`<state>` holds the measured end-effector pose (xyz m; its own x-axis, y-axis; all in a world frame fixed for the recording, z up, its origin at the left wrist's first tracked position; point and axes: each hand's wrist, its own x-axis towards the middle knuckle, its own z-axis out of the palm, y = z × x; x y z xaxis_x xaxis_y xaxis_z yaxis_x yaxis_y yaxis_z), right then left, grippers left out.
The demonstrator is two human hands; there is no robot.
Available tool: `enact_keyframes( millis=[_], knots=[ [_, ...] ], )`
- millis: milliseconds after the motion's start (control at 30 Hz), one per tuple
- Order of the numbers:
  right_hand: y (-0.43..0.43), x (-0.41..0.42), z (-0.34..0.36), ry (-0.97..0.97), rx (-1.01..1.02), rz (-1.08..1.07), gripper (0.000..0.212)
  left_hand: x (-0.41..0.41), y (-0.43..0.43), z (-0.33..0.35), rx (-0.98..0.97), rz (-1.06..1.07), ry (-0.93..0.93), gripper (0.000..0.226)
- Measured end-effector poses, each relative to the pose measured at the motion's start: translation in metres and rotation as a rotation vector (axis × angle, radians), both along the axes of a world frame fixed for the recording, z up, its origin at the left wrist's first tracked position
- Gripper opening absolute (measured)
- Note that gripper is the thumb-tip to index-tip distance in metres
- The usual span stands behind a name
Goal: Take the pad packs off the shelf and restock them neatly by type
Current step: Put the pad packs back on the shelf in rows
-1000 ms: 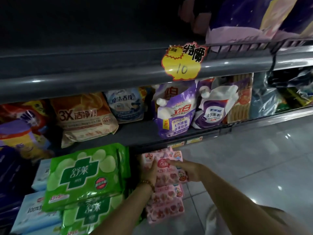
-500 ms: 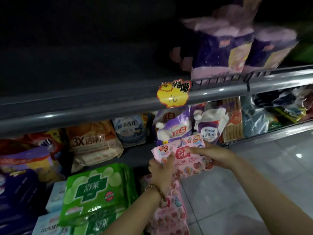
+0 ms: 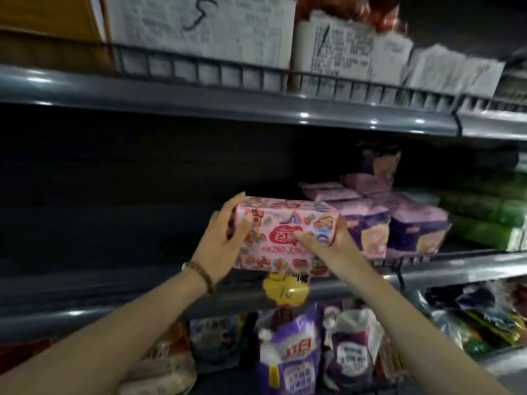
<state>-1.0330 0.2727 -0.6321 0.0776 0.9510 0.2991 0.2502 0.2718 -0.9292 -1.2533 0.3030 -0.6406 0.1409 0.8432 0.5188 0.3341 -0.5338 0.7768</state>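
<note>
- Pink pad pack (image 3: 285, 223): held level at the front edge of the middle shelf (image 3: 456, 270), directly above the yellow price tag (image 3: 285, 290), just left of the purple packs (image 3: 410, 226).
- Left hand (image 3: 222, 243): fingers curled round the pack's left end.
- Right hand (image 3: 328, 246): thumb across the front face, fingers wrapped round the right end.
- Contact between pack and shelf: cannot tell.

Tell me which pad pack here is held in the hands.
The pink pack with cartoon print, gripped at its ends by the left hand and right hand. The purple packs and green packs to its right sit on the shelf untouched.
</note>
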Motion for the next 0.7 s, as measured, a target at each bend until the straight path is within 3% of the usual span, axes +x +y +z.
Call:
enact_keyframes(
  millis=[100,267,333,400,467,533,700],
  knots=[
    [0.050,-0.006,-0.003,-0.011,0.029,0.014,0.091,-0.007,0.045,-0.003,-0.017,-0.008,0.036,0.042],
    [0.095,0.002,-0.052,-0.197,-0.051,0.006,0.080,-0.010,0.092,-0.056,-0.261,-0.113,0.327,0.053],
    [0.099,0.008,-0.064,-0.321,-0.032,-0.083,0.081,-0.009,0.100,-0.060,-0.176,-0.082,0.466,0.056],
    [0.094,0.013,-0.069,-0.553,0.140,-0.139,0.076,-0.007,0.097,-0.053,-0.020,-0.058,0.615,0.058],
    [0.080,0.013,-0.071,-0.791,0.251,-0.047,0.060,-0.008,0.091,-0.050,0.079,-0.094,0.788,0.061],
    [0.072,0.016,-0.075,-0.997,0.205,0.039,0.058,-0.009,0.084,-0.050,0.086,-0.111,0.916,0.066],
    [0.105,0.019,-0.068,-1.087,0.058,0.049,0.065,0.007,0.101,-0.045,-0.040,-0.085,0.910,0.059]
  ],
)
